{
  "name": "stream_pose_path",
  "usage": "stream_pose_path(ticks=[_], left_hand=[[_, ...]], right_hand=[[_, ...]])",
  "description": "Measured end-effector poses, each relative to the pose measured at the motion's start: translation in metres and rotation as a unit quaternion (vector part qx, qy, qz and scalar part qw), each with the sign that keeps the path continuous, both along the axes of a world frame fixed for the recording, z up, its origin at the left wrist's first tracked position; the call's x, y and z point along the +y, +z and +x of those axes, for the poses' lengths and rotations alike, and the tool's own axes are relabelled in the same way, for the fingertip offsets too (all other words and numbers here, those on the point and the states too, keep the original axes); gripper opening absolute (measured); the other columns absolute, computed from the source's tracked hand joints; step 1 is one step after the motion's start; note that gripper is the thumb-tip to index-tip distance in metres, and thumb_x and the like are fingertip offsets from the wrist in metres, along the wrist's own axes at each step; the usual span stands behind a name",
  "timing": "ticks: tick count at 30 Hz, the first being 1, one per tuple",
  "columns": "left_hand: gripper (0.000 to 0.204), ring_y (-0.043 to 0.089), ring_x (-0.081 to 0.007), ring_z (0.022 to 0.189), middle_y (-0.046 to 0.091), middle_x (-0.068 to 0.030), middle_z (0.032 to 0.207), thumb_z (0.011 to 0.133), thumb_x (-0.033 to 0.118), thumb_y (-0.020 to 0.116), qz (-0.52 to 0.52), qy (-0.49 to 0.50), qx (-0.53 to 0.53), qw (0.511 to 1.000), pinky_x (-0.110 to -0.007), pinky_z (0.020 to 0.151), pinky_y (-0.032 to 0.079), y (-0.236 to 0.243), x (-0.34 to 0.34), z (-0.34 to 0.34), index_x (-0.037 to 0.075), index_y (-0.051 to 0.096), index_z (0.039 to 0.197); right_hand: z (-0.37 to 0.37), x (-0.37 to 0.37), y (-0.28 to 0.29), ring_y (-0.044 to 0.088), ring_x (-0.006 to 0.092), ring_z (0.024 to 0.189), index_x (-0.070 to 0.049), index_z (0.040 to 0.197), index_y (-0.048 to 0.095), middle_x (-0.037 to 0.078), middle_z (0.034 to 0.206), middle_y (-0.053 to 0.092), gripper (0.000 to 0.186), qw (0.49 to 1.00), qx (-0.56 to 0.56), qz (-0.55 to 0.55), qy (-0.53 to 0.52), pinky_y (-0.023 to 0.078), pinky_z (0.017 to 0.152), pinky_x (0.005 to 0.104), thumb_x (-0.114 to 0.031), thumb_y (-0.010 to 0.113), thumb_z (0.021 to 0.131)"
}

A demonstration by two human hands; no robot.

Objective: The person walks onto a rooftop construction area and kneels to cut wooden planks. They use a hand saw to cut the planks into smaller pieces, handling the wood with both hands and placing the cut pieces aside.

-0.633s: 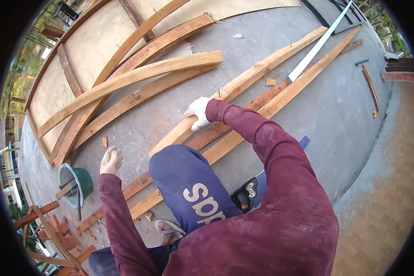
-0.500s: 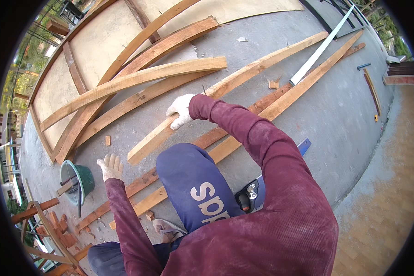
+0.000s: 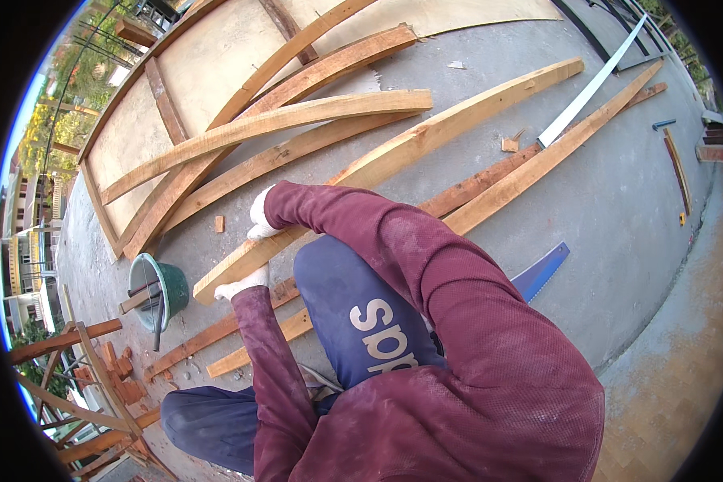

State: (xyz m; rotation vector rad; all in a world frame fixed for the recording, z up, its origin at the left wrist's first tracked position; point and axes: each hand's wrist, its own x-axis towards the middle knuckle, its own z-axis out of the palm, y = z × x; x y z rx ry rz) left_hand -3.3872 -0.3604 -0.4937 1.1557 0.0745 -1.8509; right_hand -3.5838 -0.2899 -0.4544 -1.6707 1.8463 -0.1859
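A long pale wooden beam (image 3: 458,120) runs from in front of my knee toward the far right. My right hand (image 3: 262,215), in a white work glove, is wrapped over its far side, a short way from the near end. Under that near end my gloved left hand (image 3: 246,283) grips the beam from my side, its fingers partly hidden. The beam crosses in front of my bent knee. Partly covered by my right arm, a blue handsaw blade (image 3: 542,273) lies on the concrete.
Several beams (image 3: 297,120) lie crossed over a plywood panel (image 3: 209,80) at the far left. A green bucket (image 3: 173,293) with tools stands left. Two longer timbers (image 3: 554,153) and a pale metal straightedge (image 3: 594,80) lie right, with a hammer (image 3: 664,124) beyond. Brick pieces (image 3: 116,377) lie lower left.
My right hand has slid toward the beam's near end. My left hand, open before, has closed on that end. The beam has turned, and its upright nails no longer show.
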Motion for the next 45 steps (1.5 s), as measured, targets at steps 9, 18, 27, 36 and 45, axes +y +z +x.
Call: stream_pose_path(ticks=[9,18,27,36,45], left_hand=[[0.093,0.041,-0.0338,0.152,0.047,-0.0072,0.164,0.092,0.087,0.030,0.000,0.054,-0.080,0.995,-0.067,0.121,0.029,-0.034,-0.017,0.048,0.025,0.043,0.159],[0.034,0.069,-0.0121,0.060,0.072,0.0032,0.069,0.108,0.040,0.048,-0.360,-0.053,0.467,0.806,-0.031,0.070,0.057,-0.038,-0.107,0.108,0.015,0.068,0.093],[0.032,0.070,-0.0150,0.068,0.072,0.0027,0.071,0.109,0.031,0.053,-0.263,-0.104,0.544,0.790,-0.042,0.102,0.052,-0.063,-0.094,0.125,0.011,0.077,0.100],[0.041,0.071,-0.0209,0.092,0.072,-0.0081,0.102,0.113,0.040,0.044,0.100,-0.176,0.002,0.979,-0.040,0.085,0.062,-0.050,0.058,0.110,0.006,0.063,0.126],[0.064,0.061,-0.0348,0.130,0.068,-0.0173,0.134,0.084,0.040,0.084,-0.570,-0.410,-0.555,0.446,-0.045,0.111,0.049,0.034,0.005,0.086,0.006,0.065,0.135]], right_hand=[[0.009,0.196,-0.007,0.071,0.0135,0.092,0.004,0.121,0.070,0.010,0.101,0.076,0.027,0.725,-0.411,-0.364,-0.416,0.057,0.084,0.0301,-0.016,0.067,0.103],[-0.013,0.309,-0.045,0.069,0.0227,0.101,0.001,0.148,0.048,0.014,0.123,0.065,0.060,0.405,-0.368,-0.378,-0.747,0.062,0.082,0.0374,-0.027,0.072,0.101],[-0.043,0.250,-0.098,0.066,0.0310,0.114,-0.003,0.133,0.058,0.014,0.124,0.067,0.049,0.242,-0.403,-0.376,-0.799,0.058,0.094,0.0501,-0.015,0.081,0.091],[-0.045,0.243,-0.120,0.059,0.0379,0.129,-0.009,0.139,0.057,0.015,0.134,0.064,0.044,0.243,-0.571,-0.418,-0.663,0.045,0.113,0.0632,-0.017,0.072,0.099],[-0.066,0.251,-0.187,0.058,0.0364,0.131,-0.002,0.143,0.053,0.018,0.140,0.061,0.051,0.345,-0.574,-0.350,-0.654,0.042,0.117,0.0598,-0.024,0.072,0.101]])
